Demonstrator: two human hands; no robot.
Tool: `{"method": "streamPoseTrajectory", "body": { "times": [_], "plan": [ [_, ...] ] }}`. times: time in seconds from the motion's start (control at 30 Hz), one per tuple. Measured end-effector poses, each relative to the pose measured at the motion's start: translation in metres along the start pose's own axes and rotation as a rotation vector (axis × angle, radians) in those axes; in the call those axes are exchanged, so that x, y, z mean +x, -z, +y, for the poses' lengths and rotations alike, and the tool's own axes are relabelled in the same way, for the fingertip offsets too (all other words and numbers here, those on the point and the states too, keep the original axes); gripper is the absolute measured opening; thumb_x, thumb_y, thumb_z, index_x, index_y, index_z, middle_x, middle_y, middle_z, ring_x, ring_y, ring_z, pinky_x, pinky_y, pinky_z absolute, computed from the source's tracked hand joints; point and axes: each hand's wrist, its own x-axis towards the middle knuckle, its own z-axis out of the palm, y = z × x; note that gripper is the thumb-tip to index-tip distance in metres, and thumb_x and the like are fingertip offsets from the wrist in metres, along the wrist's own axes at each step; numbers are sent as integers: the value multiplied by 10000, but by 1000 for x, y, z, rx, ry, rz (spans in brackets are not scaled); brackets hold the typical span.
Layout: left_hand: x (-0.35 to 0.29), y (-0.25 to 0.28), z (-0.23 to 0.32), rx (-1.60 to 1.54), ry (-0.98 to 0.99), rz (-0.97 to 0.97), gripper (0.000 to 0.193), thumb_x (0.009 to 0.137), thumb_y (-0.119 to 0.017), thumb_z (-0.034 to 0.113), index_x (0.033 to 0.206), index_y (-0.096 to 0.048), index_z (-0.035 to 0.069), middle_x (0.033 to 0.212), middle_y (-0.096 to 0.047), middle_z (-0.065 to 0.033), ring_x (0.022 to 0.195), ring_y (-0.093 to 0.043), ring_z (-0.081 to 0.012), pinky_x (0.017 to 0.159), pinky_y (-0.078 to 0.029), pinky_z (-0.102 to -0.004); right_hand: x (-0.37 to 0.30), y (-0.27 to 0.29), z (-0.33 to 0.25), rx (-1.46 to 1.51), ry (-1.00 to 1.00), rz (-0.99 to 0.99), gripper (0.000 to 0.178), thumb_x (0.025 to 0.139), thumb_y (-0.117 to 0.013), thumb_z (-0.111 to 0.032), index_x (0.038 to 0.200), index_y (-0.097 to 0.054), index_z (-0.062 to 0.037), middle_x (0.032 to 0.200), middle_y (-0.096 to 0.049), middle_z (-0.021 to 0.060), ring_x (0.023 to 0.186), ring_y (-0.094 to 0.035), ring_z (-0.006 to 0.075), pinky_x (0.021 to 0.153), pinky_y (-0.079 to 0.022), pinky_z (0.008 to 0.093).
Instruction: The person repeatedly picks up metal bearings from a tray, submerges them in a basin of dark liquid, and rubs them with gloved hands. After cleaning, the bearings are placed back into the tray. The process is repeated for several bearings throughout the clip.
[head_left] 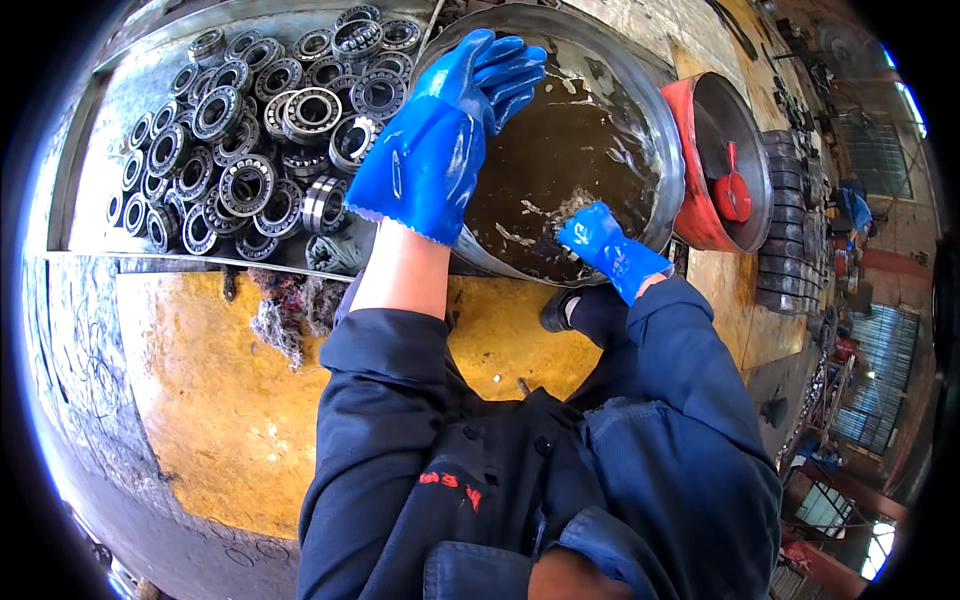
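My left hand (465, 105), in a wet blue rubber glove, reaches over the left rim of a wide round metal drum (668, 130). Its fingers are stretched out, with nothing seen in them. Brown, murky liquid (560, 130) fills the drum. Near the drum's front right side, my right hand (600, 243), gloved in the same blue, is closed at the liquid's surface. Foam and ripples surround its fingertips, and whatever it grips is too unclear to name. To the left, many steel roller bearings (247, 187) lie piled in a metal tray (75, 165).
Right of the drum is a red-orange metal container (690, 190) with a red scoop-like tool (735, 197) inside. Stacked dark ring-shaped parts (785, 220) stand beyond it. Grey rags (280, 325) hang at the tray's front edge, above a yellow floor panel (215, 420).
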Motion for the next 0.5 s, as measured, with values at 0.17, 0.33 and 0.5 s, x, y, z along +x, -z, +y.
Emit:
{"method": "streamPoseTrajectory", "body": {
  "times": [0.17,0.33,0.5],
  "plan": [
    [-7,-10,-4,27,-35,-53,502,1050,-504,412,1360,-607,32,1366,-636,-192,1277,-607,-347,1083,-501,-443,5,-53,57,75,-190,72,362,881,-627,-328,1110,-739,-70,1031,-737,222,1001,-711,365,858,-549,465],
    [-17,-20,8,-10,55,68,512,1048,-510,418,1358,-604,22,1374,-628,-200,1264,-615,-354,1077,-509,-443,-11,-13,7,42,-210,52,262,823,-667,-260,983,-741,-66,1024,-750,193,993,-707,393,836,-553,458],
    [-3,4,-2,-4,-74,-60,498,1038,-542,399,1335,-611,5,1359,-635,-209,1255,-621,-356,1051,-528,-441,-9,11,-23,-372,12,-33,148,878,-671,-242,966,-777,-189,968,-769,62,934,-734,285,767,-565,468]
  ]
}}
